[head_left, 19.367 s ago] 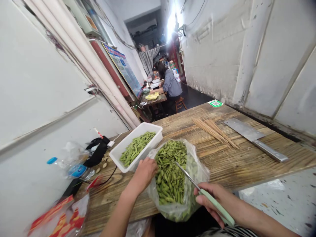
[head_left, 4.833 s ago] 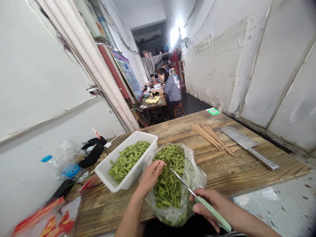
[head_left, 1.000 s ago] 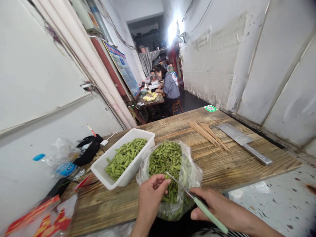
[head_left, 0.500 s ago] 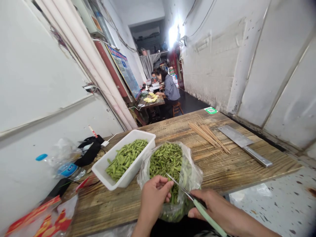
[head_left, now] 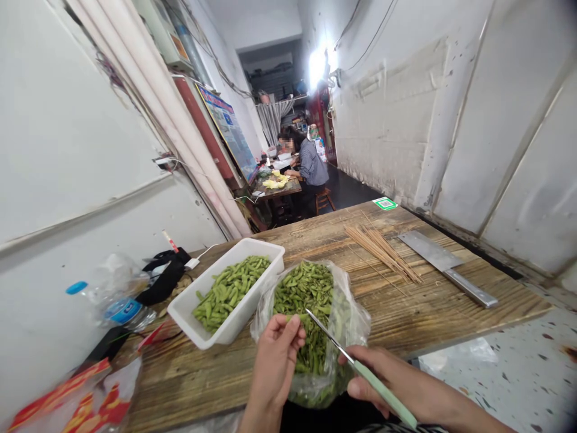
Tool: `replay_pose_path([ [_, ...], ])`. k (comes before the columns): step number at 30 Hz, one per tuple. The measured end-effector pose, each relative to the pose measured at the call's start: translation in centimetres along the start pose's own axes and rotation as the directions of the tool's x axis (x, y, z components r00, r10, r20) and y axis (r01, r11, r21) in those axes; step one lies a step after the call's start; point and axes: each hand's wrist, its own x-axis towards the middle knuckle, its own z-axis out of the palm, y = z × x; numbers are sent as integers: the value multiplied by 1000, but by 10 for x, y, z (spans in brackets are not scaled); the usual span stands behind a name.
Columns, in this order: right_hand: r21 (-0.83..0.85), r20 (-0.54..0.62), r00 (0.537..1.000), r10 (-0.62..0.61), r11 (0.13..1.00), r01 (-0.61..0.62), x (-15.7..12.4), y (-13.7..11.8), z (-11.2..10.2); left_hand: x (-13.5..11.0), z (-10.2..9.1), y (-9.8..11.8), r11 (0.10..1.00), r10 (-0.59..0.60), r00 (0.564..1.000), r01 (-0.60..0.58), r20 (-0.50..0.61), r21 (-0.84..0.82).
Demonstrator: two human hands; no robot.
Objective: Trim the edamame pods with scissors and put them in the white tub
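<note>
Dipping into the plastic bag (head_left: 352,314) of green pods (head_left: 303,287), left hand (head_left: 276,361) curls its fingers (head_left: 291,332) near the counter's edge, whether around a pod is unclear, while the right hand (head_left: 399,377) clenches green-handled scissors (head_left: 360,368)

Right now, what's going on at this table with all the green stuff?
A person at a wooden table is working through green bean pods. Their left hand reaches into a clear plastic bag of them, while the right hand grips green-handled scissors, blades pointing over the bag. A white tub beside the bag holds more pods. A bundle of skewers and a cleaver lie untouched further along. Another person sits at a far table.
</note>
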Motion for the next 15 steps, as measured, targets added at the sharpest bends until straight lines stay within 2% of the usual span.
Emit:
replay_pose_path([
  [4, 9, -31, 1000, 0, 1000, 0, 2, -1, 1, -4, 4, -8, 999, -14, 1000, 14, -3, -31],
  [12, 139, -47, 997, 58, 989, -51, 7, -3, 7, -8, 8, -20, 996, -47, 998, 44, -31, -77],
  [15, 137, -66, 993, 95, 987, -85, 9, -3, 6, -3, 2, -14, 998, 49, 997, -47, -63, 31],
])
